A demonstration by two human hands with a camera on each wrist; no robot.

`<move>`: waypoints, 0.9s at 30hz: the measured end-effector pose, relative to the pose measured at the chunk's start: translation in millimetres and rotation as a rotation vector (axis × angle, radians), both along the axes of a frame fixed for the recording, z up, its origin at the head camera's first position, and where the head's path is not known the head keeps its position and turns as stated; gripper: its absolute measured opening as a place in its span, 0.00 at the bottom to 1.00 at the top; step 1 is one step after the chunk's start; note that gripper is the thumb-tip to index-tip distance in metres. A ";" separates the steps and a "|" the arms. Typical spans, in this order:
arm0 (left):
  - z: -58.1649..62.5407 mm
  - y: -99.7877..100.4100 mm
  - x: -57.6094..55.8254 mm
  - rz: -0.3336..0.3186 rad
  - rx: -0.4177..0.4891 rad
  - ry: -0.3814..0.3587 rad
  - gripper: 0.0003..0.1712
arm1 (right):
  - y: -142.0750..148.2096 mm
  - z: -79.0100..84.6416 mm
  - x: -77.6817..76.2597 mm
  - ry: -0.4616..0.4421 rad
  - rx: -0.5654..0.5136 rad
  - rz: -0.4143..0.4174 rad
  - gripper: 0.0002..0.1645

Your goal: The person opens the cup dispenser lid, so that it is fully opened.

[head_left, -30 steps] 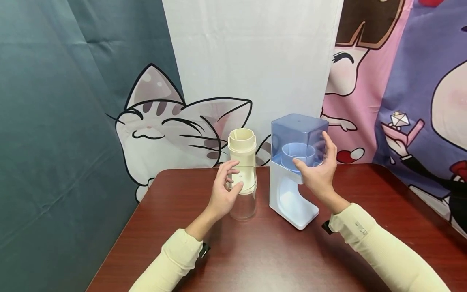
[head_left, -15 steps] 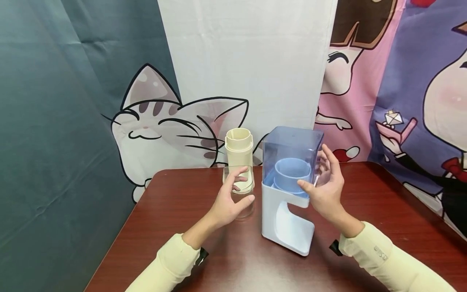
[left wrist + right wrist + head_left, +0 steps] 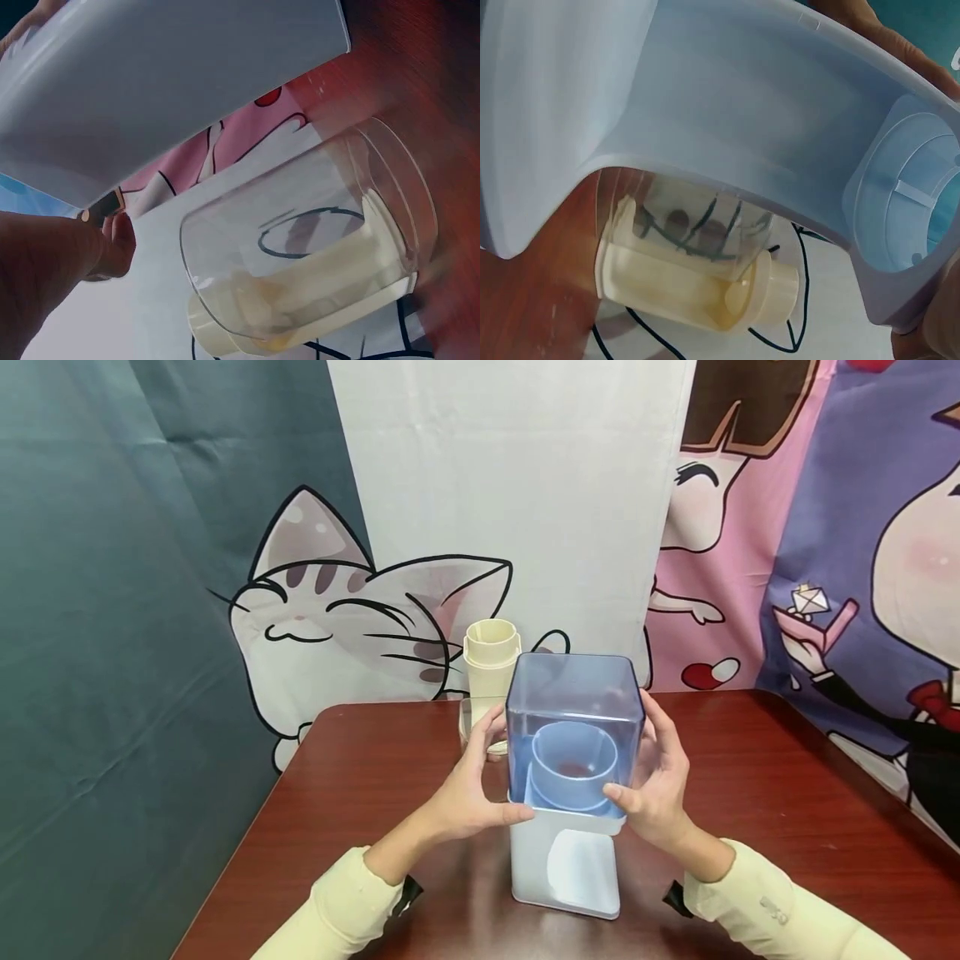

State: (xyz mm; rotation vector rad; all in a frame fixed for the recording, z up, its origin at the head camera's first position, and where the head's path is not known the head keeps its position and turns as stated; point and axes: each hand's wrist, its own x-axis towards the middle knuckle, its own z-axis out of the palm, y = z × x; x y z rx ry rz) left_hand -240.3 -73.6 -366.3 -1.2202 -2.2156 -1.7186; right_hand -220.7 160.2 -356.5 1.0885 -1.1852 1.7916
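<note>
A white dispenser (image 3: 528,856) stands facing me, topped by a see-through blue box cover (image 3: 577,685). Inside the cover shows a blue ring (image 3: 573,792). My left hand (image 3: 468,793) grips its left side, thumb at the front where the cover meets the white body. On the other side my right hand (image 3: 660,793) holds the cover's right wall, thumb on the front face. Some fingertips of both hands are hidden. From the right wrist, the hollow front (image 3: 742,105) and a round opening (image 3: 900,187) appear. Whether the base touches the table cannot be told.
Behind the dispenser, to the left, stands a cream cylindrical holder (image 3: 491,672) with a cut-out side. A clear cup (image 3: 225,225) is right in front of it. The dark red table (image 3: 375,760) backs onto printed cloth hangings (image 3: 510,485).
The dispenser has come nearer and leftward, and turned its front toward me. My left hand has left the clear cup's side and now grips the dispenser. My right hand has kept with it.
</note>
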 end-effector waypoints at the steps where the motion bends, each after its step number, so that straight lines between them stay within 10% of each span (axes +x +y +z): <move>1: -1.1 -1.9 0.2 -0.012 -0.006 -0.015 0.69 | -1.3 -1.2 0.0 0.006 -0.001 0.015 0.57; 8: -12.4 -9.2 0.5 -0.146 -0.046 -0.100 0.69 | -1.9 -2.7 -0.6 0.004 0.057 -0.046 0.57; 27: -26.1 1.6 7.3 -0.111 0.110 -0.077 0.61 | 29.3 31.7 14.5 -0.076 0.533 -0.072 0.77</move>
